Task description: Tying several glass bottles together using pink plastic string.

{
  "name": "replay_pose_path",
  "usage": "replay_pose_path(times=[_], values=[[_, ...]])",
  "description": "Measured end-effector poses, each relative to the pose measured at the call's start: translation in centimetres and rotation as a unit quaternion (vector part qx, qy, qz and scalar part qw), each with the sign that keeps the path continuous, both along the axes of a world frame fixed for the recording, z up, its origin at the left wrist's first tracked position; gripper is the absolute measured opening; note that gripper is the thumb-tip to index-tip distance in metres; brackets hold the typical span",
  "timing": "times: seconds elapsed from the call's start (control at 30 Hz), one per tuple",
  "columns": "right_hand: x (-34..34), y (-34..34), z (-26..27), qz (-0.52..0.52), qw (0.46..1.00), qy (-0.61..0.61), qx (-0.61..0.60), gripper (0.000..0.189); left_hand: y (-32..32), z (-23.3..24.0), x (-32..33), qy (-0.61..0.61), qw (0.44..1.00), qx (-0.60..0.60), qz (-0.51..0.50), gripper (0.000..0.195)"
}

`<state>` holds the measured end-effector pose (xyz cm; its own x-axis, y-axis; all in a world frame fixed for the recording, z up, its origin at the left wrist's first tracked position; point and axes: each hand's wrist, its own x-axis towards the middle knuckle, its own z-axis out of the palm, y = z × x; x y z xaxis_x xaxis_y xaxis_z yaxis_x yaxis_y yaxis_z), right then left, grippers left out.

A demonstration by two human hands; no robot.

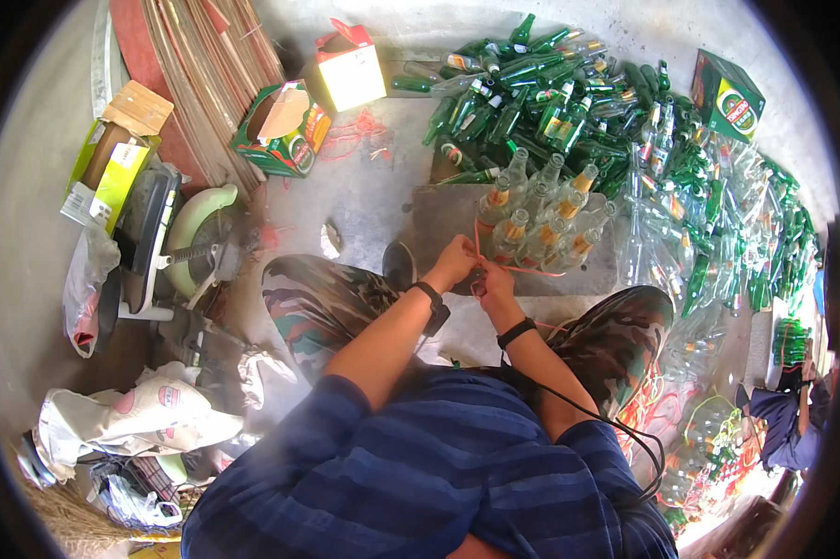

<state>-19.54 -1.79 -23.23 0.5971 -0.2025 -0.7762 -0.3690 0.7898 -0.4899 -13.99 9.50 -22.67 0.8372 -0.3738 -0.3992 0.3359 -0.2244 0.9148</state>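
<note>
Several clear glass bottles (509,239) with orange neck labels stand upright in a tight group on a low grey slab (441,216). Pink plastic twine (476,237) runs from my fingers up along the group's near left side. Its loose end sticks out to the right in front of the bottles. My left hand (455,261) pinches the twine just left of the group. Close beside it, my right hand (495,281) grips the same twine, with its fingertips almost touching the left hand's. How the twine crosses between my fingers is partly hidden.
A large heap of green and clear bottles (518,119) lies behind and to the right. Cartons (280,133) and an electric scooter (200,237) are at the left. More twine (357,136) lies on the floor. Another person (787,426) is at the far right.
</note>
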Motion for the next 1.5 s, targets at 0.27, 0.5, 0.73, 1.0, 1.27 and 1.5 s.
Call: replay_pose_path(times=[0.27,0.5,0.73,1.0,1.27,1.5], values=[[-0.1,-0.5,-0.7,-0.002,0.998,-0.021,0.067,0.008,0.3,-2.1,0.3,-0.090,0.996,-0.012,-0.022,0.023],[-0.7,-0.7,-1.2,-0.017,0.994,-0.052,0.094,0.024,0.5,-1.6,0.1,-0.104,0.992,0.024,-0.066,0.015],[-1.3,-0.7,-1.6,0.051,0.991,-0.123,0.006,0.020,0.3,-1.8,0.2,-0.120,0.990,0.040,-0.065,0.015],[-1.8,-0.6,-1.5,0.063,0.987,-0.126,-0.080,0.014,0.3,0.2,0.1,-0.196,0.968,0.122,-0.100,0.024],[-2.0,-0.8,-2.9,0.045,0.988,-0.146,0.037,0.013,0.0,-0.3,-0.2,-0.134,0.986,0.078,-0.053,0.029],[-2.6,-1.2,-2.6,0.024,0.988,-0.115,0.101,0.011,0.1,-1.2,-0.3,0.034,0.997,-0.058,-0.049,0.034]])
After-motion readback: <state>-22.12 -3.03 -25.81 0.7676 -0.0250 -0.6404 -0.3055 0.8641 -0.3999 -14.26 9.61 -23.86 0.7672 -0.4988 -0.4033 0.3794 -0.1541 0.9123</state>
